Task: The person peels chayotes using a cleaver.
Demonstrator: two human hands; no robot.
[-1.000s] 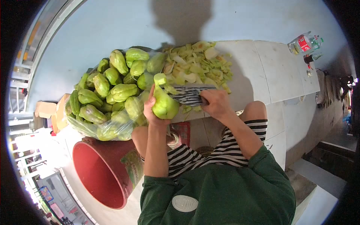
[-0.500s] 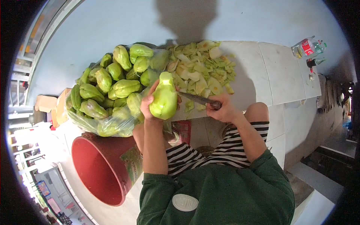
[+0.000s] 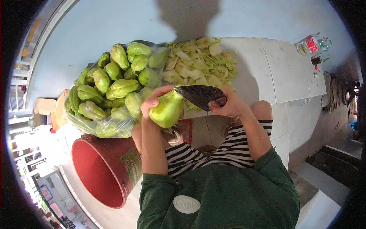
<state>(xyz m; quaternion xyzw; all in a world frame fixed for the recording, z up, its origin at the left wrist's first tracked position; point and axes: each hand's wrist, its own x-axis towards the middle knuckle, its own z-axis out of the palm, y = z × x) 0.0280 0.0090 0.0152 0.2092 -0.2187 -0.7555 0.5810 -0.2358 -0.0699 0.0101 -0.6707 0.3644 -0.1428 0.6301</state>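
Observation:
My left hand is wrapped around a partly peeled, pear-shaped green fruit, its narrow end pointing up and away from me. In my right hand is a knife with a broad, dark blade, turned so its flat side shows. The blade's tip end lies across the fruit's narrow end; whether it cuts in there I cannot tell. Beyond my hands, a heap of pale green peelings and slices covers part of the tiled ledge. To the left, a clear plastic bag holds several whole green fruits.
A red bucket lies tipped near my left knee, its mouth facing left. Plastic bottles stand at the ledge's far right. A cardboard box sits left of the bag. A pale blue wall rises behind the ledge.
The knife has risen from beside the fruit to its narrow end, and its blade has turned flat toward the camera. The fruit has tilted and shifted slightly down.

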